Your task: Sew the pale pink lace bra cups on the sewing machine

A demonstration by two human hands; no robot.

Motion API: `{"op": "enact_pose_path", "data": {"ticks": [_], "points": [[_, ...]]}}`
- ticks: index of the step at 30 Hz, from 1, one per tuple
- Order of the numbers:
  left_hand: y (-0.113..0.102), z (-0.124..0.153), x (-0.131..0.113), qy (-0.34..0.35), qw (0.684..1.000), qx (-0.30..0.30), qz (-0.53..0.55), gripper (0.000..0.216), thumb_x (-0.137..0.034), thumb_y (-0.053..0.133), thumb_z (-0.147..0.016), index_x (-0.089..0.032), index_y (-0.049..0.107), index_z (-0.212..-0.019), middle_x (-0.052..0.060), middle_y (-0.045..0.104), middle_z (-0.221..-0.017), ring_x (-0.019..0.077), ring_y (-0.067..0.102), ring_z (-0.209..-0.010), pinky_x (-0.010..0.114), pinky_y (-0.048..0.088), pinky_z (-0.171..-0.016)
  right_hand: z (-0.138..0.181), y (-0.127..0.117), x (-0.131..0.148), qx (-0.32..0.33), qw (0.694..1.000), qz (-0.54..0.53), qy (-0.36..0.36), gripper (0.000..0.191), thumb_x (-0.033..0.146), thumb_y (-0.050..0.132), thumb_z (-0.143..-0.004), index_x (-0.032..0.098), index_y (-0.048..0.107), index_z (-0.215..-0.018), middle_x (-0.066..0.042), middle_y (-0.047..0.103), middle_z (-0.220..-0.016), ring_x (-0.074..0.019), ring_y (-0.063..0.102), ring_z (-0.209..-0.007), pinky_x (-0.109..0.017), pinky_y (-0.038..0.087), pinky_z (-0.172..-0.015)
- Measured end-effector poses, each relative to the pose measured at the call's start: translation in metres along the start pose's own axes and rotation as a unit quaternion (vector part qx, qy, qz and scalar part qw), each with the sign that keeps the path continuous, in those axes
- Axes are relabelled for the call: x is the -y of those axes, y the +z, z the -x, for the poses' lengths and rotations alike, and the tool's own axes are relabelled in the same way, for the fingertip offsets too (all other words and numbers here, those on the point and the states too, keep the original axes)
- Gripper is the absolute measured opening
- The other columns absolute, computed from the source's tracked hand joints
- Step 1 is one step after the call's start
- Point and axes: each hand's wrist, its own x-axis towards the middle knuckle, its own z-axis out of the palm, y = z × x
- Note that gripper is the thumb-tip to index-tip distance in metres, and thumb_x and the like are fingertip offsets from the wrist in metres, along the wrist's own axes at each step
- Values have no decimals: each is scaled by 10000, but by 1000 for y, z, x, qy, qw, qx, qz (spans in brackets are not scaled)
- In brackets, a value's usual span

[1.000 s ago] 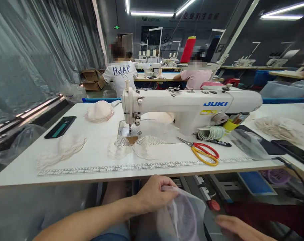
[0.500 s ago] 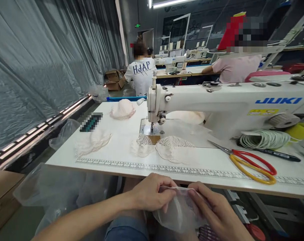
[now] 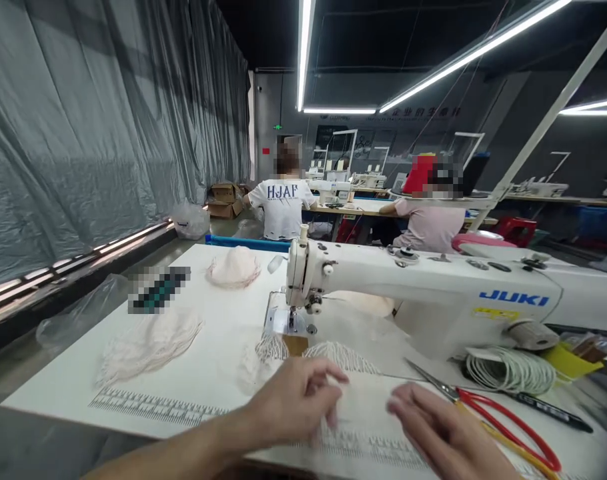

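Observation:
My left hand (image 3: 303, 397) hovers over the front edge of the sewing table, fingers loosely bent and thumb apart, holding nothing I can see. To its right is my right hand (image 3: 441, 427), slightly blurred, fingers stretched toward the left with nothing visible in them. Just beyond my hands lie two pale lace-edged cup pieces, a smaller one (image 3: 256, 367) and a larger one (image 3: 341, 357) partly covered by my left hand. Behind them stands a white sewing machine (image 3: 363, 270), its presser foot (image 3: 292, 320) over the metal plate.
Scissors (image 3: 508, 423) with red and yellow handles lie at right, near a coil of pale cord (image 3: 511, 370) and black marker (image 3: 553, 412). Stacked cup pieces (image 3: 151, 343) and another pile (image 3: 233, 267) rest at left. A printed ruler (image 3: 153, 407) runs along the edge. Two people sit ahead.
My view has tilted up. Both hands have risen from below the table edge to above the tabletop and moved apart. The sheer white material they held is no longer visible.

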Motion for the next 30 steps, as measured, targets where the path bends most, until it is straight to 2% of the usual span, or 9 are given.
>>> {"op": "enact_pose_path", "data": {"ticks": [3,5,8,12,16,20,25,28,30], "points": [[-13,-39,-1,39,973,-70,-217,351,-298,467,-830,-161,577,-1134,43,660,-815,178,599,-764,289,452,-748,-45,-4,-20,-23,990,136,-35,347,371,340,-932,226,456,-640,45,533,-485,-130,550,-472,-197,418,-464],[-13,-56,6,23,936,-68,-346,449,-289,553,-786,-177,530,-1220,95,629,-1044,258,562,-991,379,420,-875,-62,-4,-36,-49,981,184,-30,280,363,412,-889,229,513,-665,15,620,-586,-173,620,-556,-230,427,-472],[-6,-67,23,23,906,-49,-419,648,-237,641,-734,-223,408,-1339,120,486,-1277,287,492,-1126,404,398,-936,-75,-6,-59,-87,968,237,-14,222,369,412,-889,244,590,-847,-32,685,-850,-210,664,-650,-260,428,-467],[2,-73,45,79,878,-31,-471,539,-179,627,-750,-235,469,-1263,82,513,-1204,241,525,-1048,337,430,-879,-92,-10,-86,-111,950,291,13,237,276,460,-850,247,583,-1050,-77,645,-1116,-222,681,-694,-263,416,-458],[5,-85,72,154,835,-53,-525,200,-223,653,-736,-222,590,-925,31,558,-1021,200,548,-895,271,437,-742,-108,-5,-100,-106,939,324,36,170,189,475,-829,244,618,-903,-42,690,-951,-192,675,-640,-230,386,-457],[5,-91,90,227,798,-97,-550,121,-204,651,-727,-199,556,-801,15,547,-921,169,536,-808,241,399,-644,-108,-4,-100,-98,934,340,55,215,209,420,-889,238,604,-783,-6,678,-831,-178,666,-632,-215,342,-433],[2,-85,64,254,798,-115,-534,83,-220,596,-760,-183,550,-819,56,551,-958,178,531,-805,273,406,-677,-100,-5,-96,-82,935,342,45,127,297,487,-888,279,585,-968,11,661,-1002,-160,673,-680,-218,393,-461],[1,-89,37,231,810,-66,-536,151,-254,576,-753,-175,558,-880,88,544,-1052,217,528,-888,316,423,-749,-100,1,-99,-77,932,352,41,152,285,528,-873,274,574,-1017,9,675,-988,-167,678,-670,-227,407,-464],[5,-100,24,207,816,-30,-538,210,-223,578,-720,-172,559,-923,99,527,-1123,246,514,-972,352,419,-827,-104,6,-104,-84,927,364,46,251,260,535,-876,237,541,-1126,-32,686,-977,-191,681,-683,-246,423,-477]]}}
